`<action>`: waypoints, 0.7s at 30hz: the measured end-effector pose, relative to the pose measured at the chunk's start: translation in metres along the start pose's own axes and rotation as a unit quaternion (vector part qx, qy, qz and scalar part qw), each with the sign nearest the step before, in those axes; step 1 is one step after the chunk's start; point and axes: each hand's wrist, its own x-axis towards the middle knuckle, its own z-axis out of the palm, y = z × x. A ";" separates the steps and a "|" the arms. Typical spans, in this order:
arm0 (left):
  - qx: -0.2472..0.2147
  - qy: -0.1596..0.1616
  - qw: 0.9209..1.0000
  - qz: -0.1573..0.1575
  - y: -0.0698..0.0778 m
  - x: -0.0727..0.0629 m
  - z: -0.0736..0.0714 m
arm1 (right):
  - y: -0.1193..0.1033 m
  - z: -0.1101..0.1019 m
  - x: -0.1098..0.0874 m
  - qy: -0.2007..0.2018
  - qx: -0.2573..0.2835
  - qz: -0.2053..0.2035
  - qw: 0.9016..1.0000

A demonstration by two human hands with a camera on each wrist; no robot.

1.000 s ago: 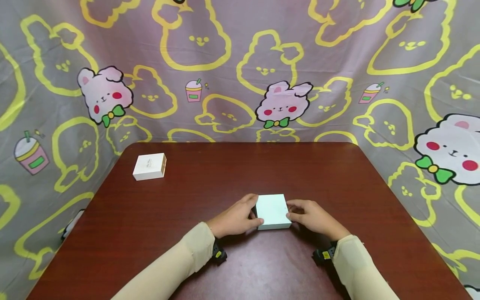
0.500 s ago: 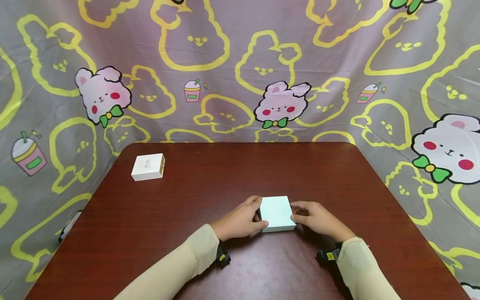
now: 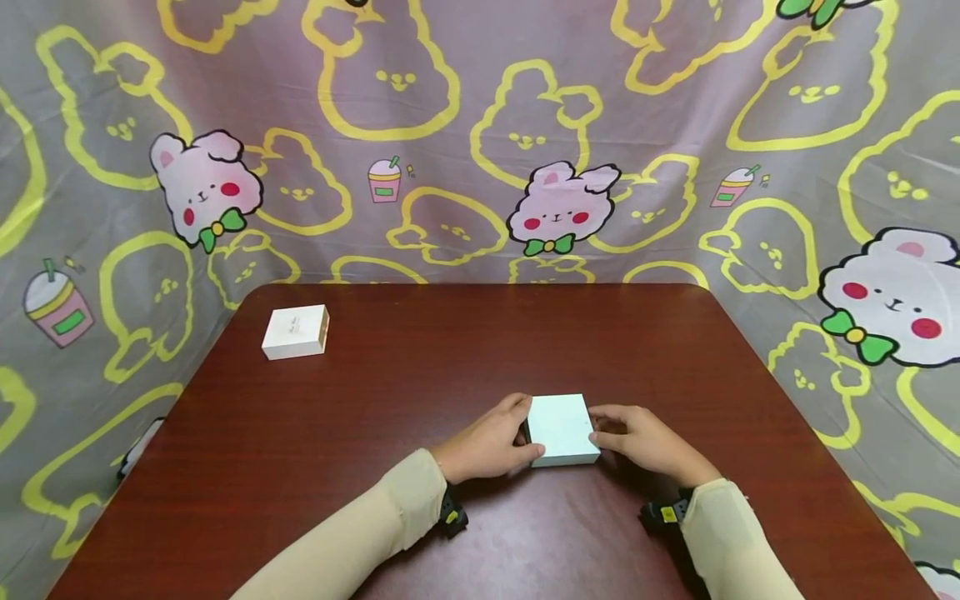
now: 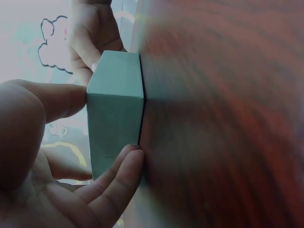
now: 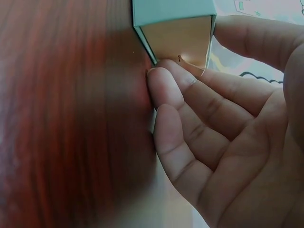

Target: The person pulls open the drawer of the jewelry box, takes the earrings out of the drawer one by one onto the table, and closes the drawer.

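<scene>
A pale mint-green box [image 3: 561, 427] lies near the middle of the brown table. My left hand [image 3: 491, 437] grips its left end, the thumb at the near left corner and the fingers round the far side; the left wrist view shows fingertips [image 4: 130, 159] pressed on its side wall. At the other end is my right hand [image 3: 637, 437], its thumb on the top edge and curled fingers [image 5: 166, 88] against a gold end face [image 5: 175, 40]. A thin gold tab or ribbon [image 5: 190, 66] comes out of that face beside the fingers. The box's underside is hidden.
A white box [image 3: 295, 332] with small print on top and a gold side stands at the table's far left. Patterned cloth [image 3: 442, 150] with bunny drawings surrounds the table [image 3: 420, 333] at the back and both sides.
The mint-green box and both hands have shifted a little to the right and towards the body. How the hands hold the box looks the same, and the white box stays put.
</scene>
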 end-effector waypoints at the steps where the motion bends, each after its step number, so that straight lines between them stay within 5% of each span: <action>1: 0.000 0.000 1.000 0.001 0.001 0.000 0.000 | 0.000 0.000 -0.001 0.000 -0.001 -0.001 1.000; 21: 0.020 -0.004 1.000 0.003 0.011 0.005 0.009 | 0.012 -0.007 -0.013 0.004 0.029 0.017 0.999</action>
